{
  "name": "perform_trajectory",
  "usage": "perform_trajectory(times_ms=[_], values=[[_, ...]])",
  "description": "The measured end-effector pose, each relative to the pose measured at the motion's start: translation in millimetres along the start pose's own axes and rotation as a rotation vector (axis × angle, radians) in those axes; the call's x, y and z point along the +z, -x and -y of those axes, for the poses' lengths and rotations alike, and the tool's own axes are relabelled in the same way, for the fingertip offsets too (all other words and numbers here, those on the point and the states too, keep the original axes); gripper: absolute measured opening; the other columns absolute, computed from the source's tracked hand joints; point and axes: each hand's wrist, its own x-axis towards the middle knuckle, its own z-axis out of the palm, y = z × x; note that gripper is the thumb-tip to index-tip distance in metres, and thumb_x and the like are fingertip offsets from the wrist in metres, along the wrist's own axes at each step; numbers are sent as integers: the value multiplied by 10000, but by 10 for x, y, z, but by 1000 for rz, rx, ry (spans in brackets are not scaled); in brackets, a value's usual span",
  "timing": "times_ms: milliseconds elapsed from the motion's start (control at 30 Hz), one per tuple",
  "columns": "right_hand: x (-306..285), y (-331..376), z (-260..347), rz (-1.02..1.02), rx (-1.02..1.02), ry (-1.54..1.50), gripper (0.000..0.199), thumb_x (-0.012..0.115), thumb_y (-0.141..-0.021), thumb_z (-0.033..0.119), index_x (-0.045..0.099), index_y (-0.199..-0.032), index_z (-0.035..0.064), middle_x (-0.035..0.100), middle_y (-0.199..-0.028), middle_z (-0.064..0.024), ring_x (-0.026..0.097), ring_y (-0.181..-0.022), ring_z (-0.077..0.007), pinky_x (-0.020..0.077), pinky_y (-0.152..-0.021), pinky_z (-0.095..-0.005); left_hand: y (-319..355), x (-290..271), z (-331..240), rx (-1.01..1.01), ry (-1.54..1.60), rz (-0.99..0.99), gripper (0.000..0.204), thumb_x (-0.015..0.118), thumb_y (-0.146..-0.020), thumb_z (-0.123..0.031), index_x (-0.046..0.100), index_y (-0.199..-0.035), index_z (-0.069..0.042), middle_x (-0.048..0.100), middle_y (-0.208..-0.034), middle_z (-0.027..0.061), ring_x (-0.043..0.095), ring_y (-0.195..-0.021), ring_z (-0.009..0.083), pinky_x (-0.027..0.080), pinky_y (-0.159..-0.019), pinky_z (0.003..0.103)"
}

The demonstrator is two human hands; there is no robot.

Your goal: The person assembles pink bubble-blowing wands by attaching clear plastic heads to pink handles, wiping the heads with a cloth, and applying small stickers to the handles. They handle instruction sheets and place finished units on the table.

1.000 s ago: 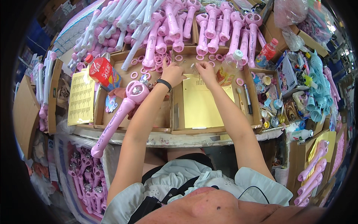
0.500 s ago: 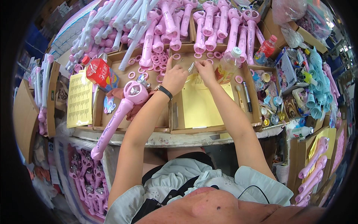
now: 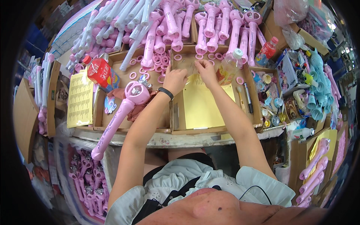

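My left hand (image 3: pixel 175 78) is over the divider of the cardboard trays, fingers curled in and one finger pointing away from me. Whatever its curled fingers may hold is hidden. To its right, my right hand (image 3: pixel 206 71) pinches thumb and fingers together above the far edge of a yellow sheet (image 3: pixel 202 108). A faint, thin clear or silvery piece shows by those fingertips, too blurred to name. A pink toy wand (image 3: pixel 120 120) with a silver gem in its head leans over the front edge of the left tray. Pink rings (image 3: pixel 161 60) lie beyond my hands.
Pink wand handles (image 3: pixel 210 30) and white tubes (image 3: pixel 127 15) pile up at the back. A red-labelled bottle (image 3: pixel 101 73) stands left, a clear bottle (image 3: pixel 230 67) right, beside a toothbrush (image 3: pixel 241 96) and marker (image 3: pixel 248 97). Paint pots (image 3: pixel 275 120) crowd the right; a bin of wands (image 3: pixel 88 183) sits lower left.
My left hand has drawn slightly nearer to me. My right hand has shifted very little; the silvery piece by its fingertips shows more faintly now. The wand has stayed put.
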Motion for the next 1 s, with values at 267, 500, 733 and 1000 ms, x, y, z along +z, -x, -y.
perform_trajectory(times_ms=[267,500,733,1000], values=[[26,3,-29,-6,-42,-10,173,605,-901,197,605,-955,32,538,-744,46,456,-629,-31,367,-557,-187,12,-39,-58,26,-33,135,61,600,-789,-151,582,-762,-99,614,-628,81,618,-682,268,286,-1054,499],[27,-17,-81,-41,-71,33,165,606,-899,189,605,-955,34,537,-737,43,459,-625,-32,374,-552,-192,25,-53,-113,33,-3,155,74,562,-806,-148,628,-781,-124,629,-672,109,630,-693,282,310,-1024,504],[18,-27,-67,-25,-82,70,162,589,-908,185,588,-977,39,550,-746,35,482,-632,-39,395,-565,-190,59,-34,-243,124,-185,-19,24,610,-744,-131,622,-752,-111,576,-836,96,568,-833,251,373,-937,468],[-19,-3,31,130,-43,-37,141,543,-937,190,521,-959,53,582,-790,3,568,-697,-70,452,-608,-204,107,22,-483,351,-411,102,68,553,-735,-114,572,-670,-106,587,-674,35,570,-701,202,414,-754,324]])
